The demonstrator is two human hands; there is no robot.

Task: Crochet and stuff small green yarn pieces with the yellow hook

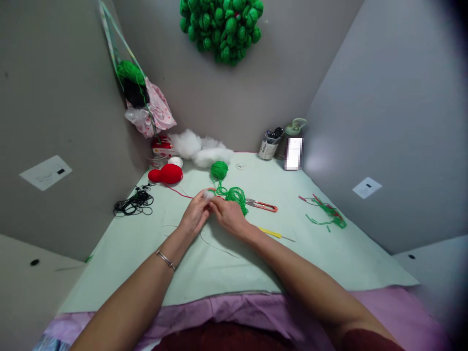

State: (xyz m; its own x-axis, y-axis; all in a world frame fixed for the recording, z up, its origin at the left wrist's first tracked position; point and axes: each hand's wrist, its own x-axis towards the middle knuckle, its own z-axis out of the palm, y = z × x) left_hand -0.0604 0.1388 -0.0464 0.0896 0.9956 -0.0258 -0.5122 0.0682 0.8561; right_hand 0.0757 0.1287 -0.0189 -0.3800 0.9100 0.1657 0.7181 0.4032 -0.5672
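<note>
Your left hand (pixel 197 210) closes on a white tuft of stuffing (pixel 208 194), apparently steadying it; your right hand (pixel 228 214) bunches its fingers alongside, grip hidden, so I can't tell what they hold. Just beyond them lies loose green yarn (pixel 237 196); rightward, orange-handled snips (pixel 269 207) and a yellow-handled tool (pixel 270 232) sit, seemingly parked for easy reach.

Left arm (pixel 135 297): bare, entering at 7 o'clock, forearm aimed toward 1 o'clock. Left wrist (pixel 182 235): near straight. Left grip (pixel 197 210): palm partly showing, fingers curled. Right arm (pixel 292 265): forearm bare, entering at 5 o'clock, aimed toward 10 o'clock. Right grip (pixel 229 215): back uppermost, fingers bent, drawn in beside the left; fingertip contact too small to tell.
</note>
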